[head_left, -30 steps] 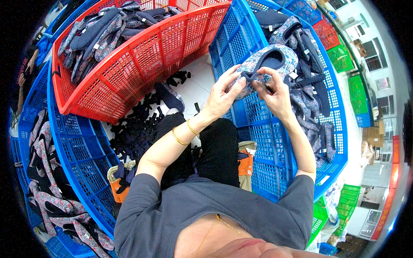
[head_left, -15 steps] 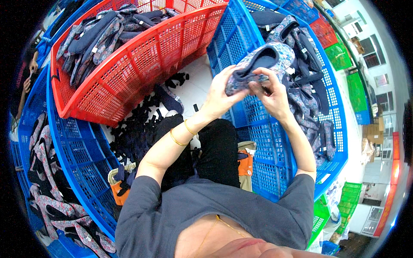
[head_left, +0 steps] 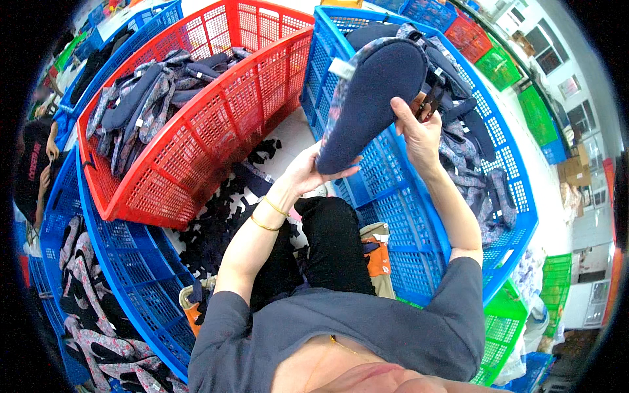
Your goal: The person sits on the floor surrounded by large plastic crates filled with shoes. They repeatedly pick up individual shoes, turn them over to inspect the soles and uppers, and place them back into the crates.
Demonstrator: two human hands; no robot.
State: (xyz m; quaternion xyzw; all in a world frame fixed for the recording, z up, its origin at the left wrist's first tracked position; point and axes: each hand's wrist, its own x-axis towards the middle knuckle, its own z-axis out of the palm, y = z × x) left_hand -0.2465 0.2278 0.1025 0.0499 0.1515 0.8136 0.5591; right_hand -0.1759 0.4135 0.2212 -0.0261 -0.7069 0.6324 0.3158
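A cloth slipper (head_left: 377,98) is raised in front of me, its navy sole turned toward me and a strip of floral upper showing along its left edge. My left hand (head_left: 311,169) grips its narrow lower end. A white tag sticks out at the slipper's upper left. My right hand (head_left: 419,128) is at the slipper's right side, thumb up against the sole's edge. Curled in its fingers is a small dark tool that looks like thread snips (head_left: 428,103), partly hidden by the fingers.
More slippers fill a blue crate (head_left: 524,216) on the right and a red crate (head_left: 216,121) at the front left. Another blue crate (head_left: 131,262) stands left, with pink floral slippers (head_left: 85,262) beyond it. Dark scraps (head_left: 216,213) litter the floor. At far left a co-worker's hands (head_left: 49,160) show.
The slipper has been turned from its open foot side to its sole. My left hand has moved down and left with it. My right hand stays close by, slightly farther right.
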